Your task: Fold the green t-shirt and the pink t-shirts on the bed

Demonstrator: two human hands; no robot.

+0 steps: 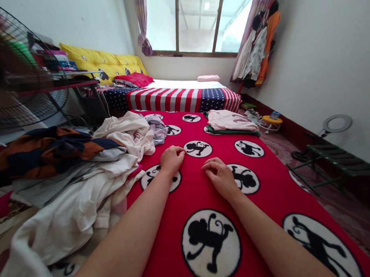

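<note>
My left hand point(173, 159) is over the red blanket point(194, 192), near the pile's edge. Its fingers are loosely bent, slightly apart, and nothing shows in them. My right hand point(220, 176) is a little nearer to me, fingers half stretched and holding nothing visible. Whether either hand touches the blanket, which is printed with black monkeys in white circles, I cannot tell. Left of my hands lies a heap of crumpled clothes, with a cream garment point(125, 134), a white garment point(70, 212) and an orange and navy garment point(51, 153). Beyond my right hand lies a folded pink shirt point(230, 121) on dark green cloth point(234, 131).
A wire-caged fan point(21, 73) stands at the left. Behind is a bed with a striped, starred cover point(170, 98) and a red pillow point(134, 79). On the right are a green folding stool point(337, 160), a ring light point(337, 123) and a small orange stool point(271, 120).
</note>
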